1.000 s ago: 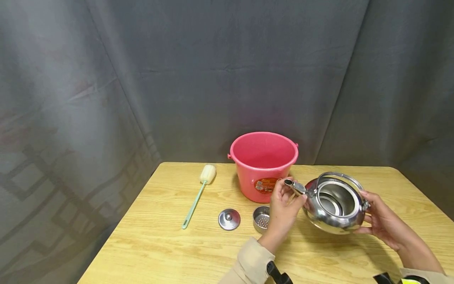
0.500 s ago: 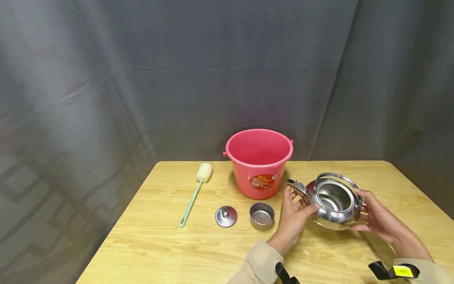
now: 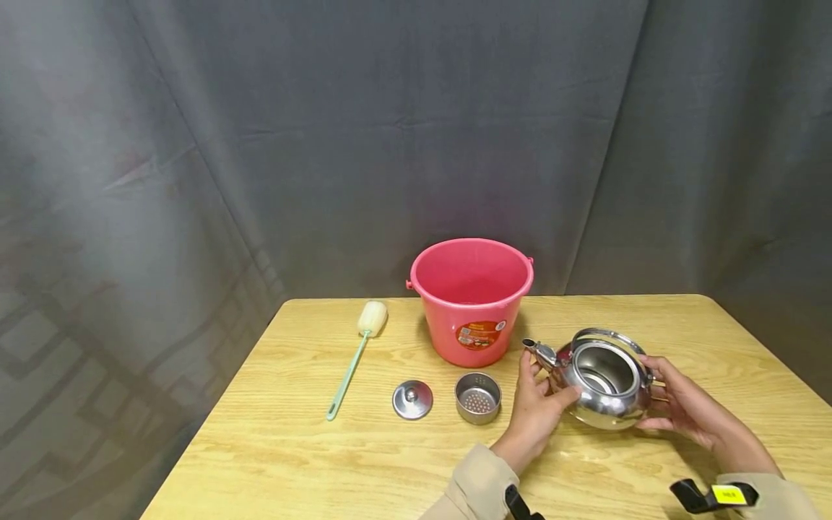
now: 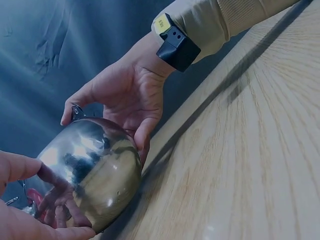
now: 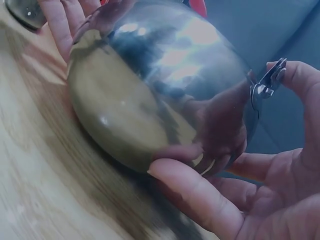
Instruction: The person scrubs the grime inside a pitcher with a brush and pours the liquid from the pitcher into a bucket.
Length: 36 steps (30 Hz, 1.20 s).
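Observation:
Both hands hold a shiny stainless-steel teapot (image 3: 607, 408), lidless, at the right part of the table. Its mouth faces up toward the head camera, and the spout (image 3: 541, 352) points left. My left hand (image 3: 538, 412) grips the spout side, thumb on the body. On the opposite side, my right hand (image 3: 682, 404) grips the body by the hoop handle's (image 3: 614, 334) hinge; in the right wrist view its thumb (image 5: 195, 195) presses low on the belly. Whether the base touches the table cannot be told. Left of the hands lie a perforated strainer (image 3: 477, 399) and a round lid (image 3: 412, 400).
A pink bucket (image 3: 473, 307) with an orange label stands behind the strainer. A sponge-headed bottle brush (image 3: 354, 361) with a green handle lies at the left on the wooden table (image 3: 292, 455). Grey cloth (image 3: 390, 144) hangs behind the table.
The left hand has slid from the spout down onto the teapot's body beside it. The teapot has come slightly lower, still held by both hands. The head view has shifted a little.

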Each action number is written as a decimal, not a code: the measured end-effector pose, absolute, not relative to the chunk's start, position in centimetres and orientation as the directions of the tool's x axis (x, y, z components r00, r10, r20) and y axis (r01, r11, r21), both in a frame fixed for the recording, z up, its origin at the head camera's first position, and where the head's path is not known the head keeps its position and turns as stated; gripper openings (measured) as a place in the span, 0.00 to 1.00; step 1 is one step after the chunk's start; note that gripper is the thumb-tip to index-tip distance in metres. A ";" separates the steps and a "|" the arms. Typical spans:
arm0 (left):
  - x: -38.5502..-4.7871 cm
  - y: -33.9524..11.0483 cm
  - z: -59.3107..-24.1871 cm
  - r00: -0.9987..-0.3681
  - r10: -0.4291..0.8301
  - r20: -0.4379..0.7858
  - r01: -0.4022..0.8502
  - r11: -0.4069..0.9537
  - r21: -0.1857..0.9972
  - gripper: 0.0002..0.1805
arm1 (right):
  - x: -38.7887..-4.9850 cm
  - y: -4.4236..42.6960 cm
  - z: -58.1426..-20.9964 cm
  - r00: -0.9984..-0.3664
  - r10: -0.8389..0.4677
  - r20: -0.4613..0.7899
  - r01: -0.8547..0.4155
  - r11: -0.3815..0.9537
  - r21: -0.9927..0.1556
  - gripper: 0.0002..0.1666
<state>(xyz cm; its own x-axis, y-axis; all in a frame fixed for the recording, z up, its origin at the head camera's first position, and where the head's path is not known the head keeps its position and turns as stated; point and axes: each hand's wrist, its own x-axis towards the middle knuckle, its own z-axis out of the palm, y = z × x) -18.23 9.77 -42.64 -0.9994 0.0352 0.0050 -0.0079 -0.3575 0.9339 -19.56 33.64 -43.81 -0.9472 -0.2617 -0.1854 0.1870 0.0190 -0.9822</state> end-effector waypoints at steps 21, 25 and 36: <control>-18.6 9.9 -43.8 -0.991 0.134 -0.014 -0.072 -0.434 0.898 0.34 | -18.8 33.9 -44.1 -0.949 -0.211 -0.236 0.227 0.066 -0.972 0.10; -18.8 9.9 -43.8 -0.991 0.130 -0.019 -0.071 -0.406 0.911 0.31 | -18.7 33.9 -44.0 -0.946 -0.211 -0.244 0.233 0.076 -0.969 0.10; -19.2 9.3 -43.4 -0.996 0.056 0.072 0.059 -0.202 0.978 0.34 | -18.4 33.7 -43.4 -0.952 -0.191 -0.237 0.225 0.081 -0.971 0.12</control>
<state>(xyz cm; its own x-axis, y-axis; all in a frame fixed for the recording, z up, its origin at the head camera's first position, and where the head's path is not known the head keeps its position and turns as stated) -19.21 9.30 -43.40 -0.9959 0.0559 0.0717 0.0591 -0.2020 0.9776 -18.42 33.72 -43.43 -0.9524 -0.1913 -0.2373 0.2255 0.0814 -0.9708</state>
